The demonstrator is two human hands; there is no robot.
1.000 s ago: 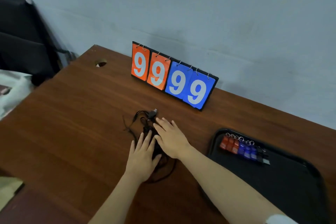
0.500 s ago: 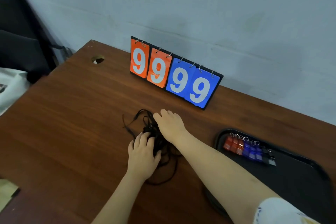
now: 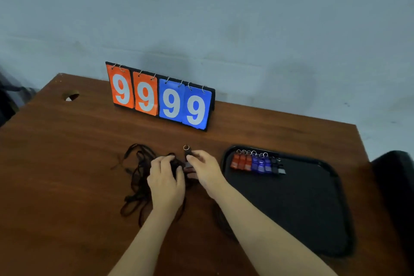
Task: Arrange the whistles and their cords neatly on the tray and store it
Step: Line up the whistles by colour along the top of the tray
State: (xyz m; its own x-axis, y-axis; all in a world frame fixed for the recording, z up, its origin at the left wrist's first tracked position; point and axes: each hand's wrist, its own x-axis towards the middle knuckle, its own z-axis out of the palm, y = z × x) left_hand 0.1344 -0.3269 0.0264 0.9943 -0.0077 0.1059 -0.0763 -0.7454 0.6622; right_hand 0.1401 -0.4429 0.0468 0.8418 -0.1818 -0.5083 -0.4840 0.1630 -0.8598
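**Working a black whistle out of the cords**

Pinching the whistle (image 3: 187, 160) between thumb and forefinger of the right hand (image 3: 207, 171), with its ring (image 3: 186, 147) turned toward the scoreboard (image 3: 160, 97). Gripping the cords (image 3: 137, 177) with the left hand (image 3: 167, 186), fingers curled over the thick of the tangle on the table (image 3: 67, 152), just left of the tray (image 3: 291, 208).

Judging the whistle to be light, hard and rather slick. Best taking it by its flat sides near the ring end, not by the ring alone. Judging the cords to be soft, limp and prone to snagging. Probably needing to draw out one strand at a time, holding near an end rather than mid-loop, with the rest pinned flat.

Seeing a row (image 3: 257, 162) of whistles already lined up at the tray's far-left corner, red, then blue, then dark, touching side by side. Leaving, by the look of it, this whistle for the row's right end and the cords for the bare tray floor. Being unable to tell any attachment between whistle and cords.
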